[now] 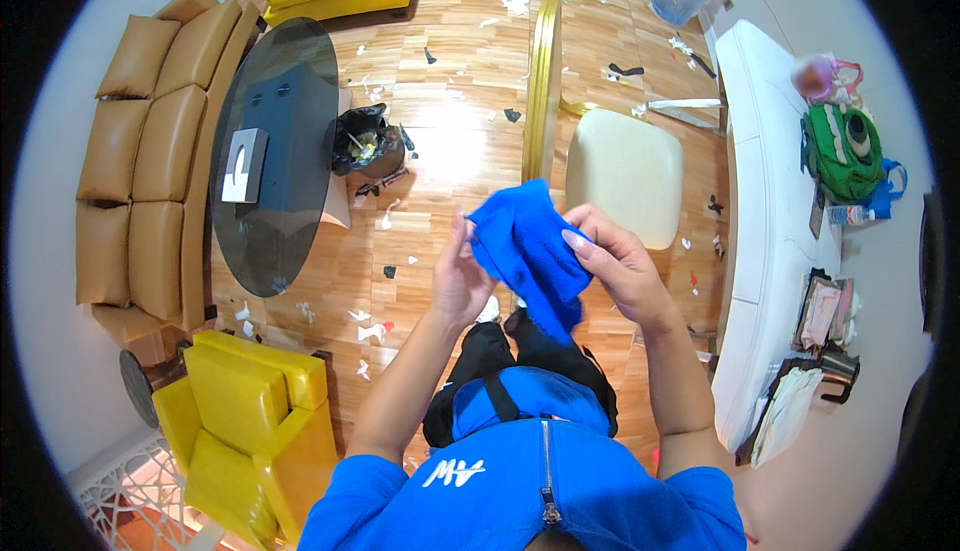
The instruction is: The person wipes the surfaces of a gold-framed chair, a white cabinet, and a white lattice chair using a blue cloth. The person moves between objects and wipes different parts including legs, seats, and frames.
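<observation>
A bright blue cloth (pixel 525 240) hangs in folds in front of my body, held up between both hands. My left hand (pixel 463 273) is at its left edge, fingers partly hidden behind the fabric. Thumb and fingers of my right hand (pixel 619 262) pinch the cloth's right edge. The lower end of the cloth droops over my black trousers (pixel 480 360). Whether it is a garment or a cleaning cloth cannot be made out.
Scraps of paper (pixel 516 0) litter the wooden floor. A bin with a black liner (pixel 375 153) stands beside the oval glass table (pixel 300 251). Ahead are a gold-edged panel (pixel 544 86) and a cream seat (pixel 626 176). A white cabinet (pixel 757 251) bearing bags and clothes runs along the right.
</observation>
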A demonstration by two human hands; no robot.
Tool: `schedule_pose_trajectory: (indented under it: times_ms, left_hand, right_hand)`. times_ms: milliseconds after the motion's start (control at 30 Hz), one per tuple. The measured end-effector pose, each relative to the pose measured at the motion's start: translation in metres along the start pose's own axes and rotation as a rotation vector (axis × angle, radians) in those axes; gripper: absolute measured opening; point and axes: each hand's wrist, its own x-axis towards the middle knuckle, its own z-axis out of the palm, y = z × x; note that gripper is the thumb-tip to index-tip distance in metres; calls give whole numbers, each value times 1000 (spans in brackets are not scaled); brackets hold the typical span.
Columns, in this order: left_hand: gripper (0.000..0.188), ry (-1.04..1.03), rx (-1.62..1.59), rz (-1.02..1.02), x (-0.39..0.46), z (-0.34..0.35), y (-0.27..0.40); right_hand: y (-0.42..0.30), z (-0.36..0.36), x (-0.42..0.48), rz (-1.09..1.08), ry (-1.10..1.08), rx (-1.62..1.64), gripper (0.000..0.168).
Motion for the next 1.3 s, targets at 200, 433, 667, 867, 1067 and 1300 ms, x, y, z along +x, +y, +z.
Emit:
schedule_pose_trajectory:
  times_ms: [200, 433, 667, 867, 1067, 1300]
  left_hand:
    - [44, 373, 199, 296, 16, 3, 17]
    - [31, 456, 530, 561, 63, 44, 74]
    - [57, 183, 795, 161, 187, 61, 124]
    - [86, -181, 988, -330, 287, 99, 149]
    - [63, -489, 903, -715, 300, 122, 120]
    - [28, -249, 723, -830, 295, 112, 96]
  right_hand:
    - [-7, -31, 43, 39, 160, 40, 23]
    - [-16, -38, 117, -65, 197, 117, 18]
    - [14, -47, 159, -299, 484, -97, 15]
    - [24, -15, 190, -250, 678, -529, 17]
    - [27, 34, 195, -109, 1108, -1085, 18]
    - [54, 14, 174, 62, 1189, -1022, 12]
